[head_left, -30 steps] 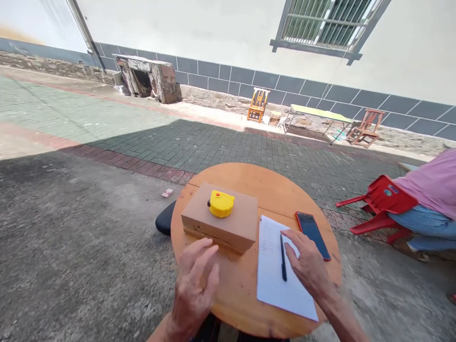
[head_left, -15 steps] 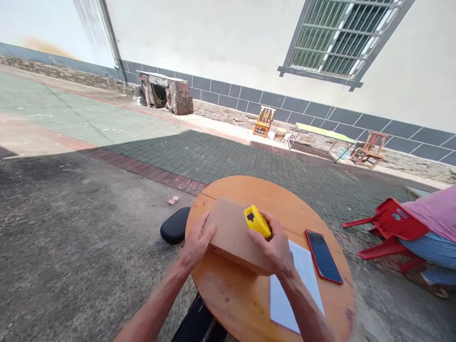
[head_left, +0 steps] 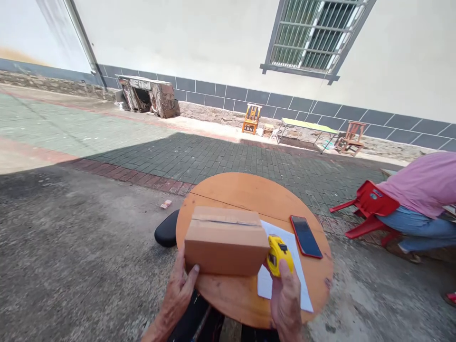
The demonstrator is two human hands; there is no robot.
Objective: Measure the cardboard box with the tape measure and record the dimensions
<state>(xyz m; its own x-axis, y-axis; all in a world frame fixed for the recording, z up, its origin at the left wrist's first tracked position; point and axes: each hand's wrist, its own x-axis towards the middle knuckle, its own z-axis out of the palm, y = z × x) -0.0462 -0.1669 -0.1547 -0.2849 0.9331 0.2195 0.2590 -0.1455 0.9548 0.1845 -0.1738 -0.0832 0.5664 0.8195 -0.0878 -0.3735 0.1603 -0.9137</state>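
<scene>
A brown cardboard box (head_left: 227, 254) rests on the round wooden table (head_left: 245, 187), its taped seam on top. My left hand (head_left: 176, 285) grips the box's lower left corner, thumb on the front face and fingers along the left side. In my right hand (head_left: 286, 294) is a yellow tape measure (head_left: 280, 255), held beside the box's right end with the thumb on its casing. No blade is seen drawn out. Under the tape measure lies a white sheet of paper (head_left: 302, 292), partly hidden by my right hand and the box.
A red-edged phone (head_left: 306, 236) lies at the table's right. A black seat (head_left: 167, 229) stands by its left edge. To the right a person in a pink top (head_left: 427, 185) sits on a red plastic chair (head_left: 377, 199). Chairs and a yellow-topped table (head_left: 309, 125) line the wall.
The box has been turned and set on the table, with its front now facing me. My right hand has come off its top and moved right and down with the tape measure.
</scene>
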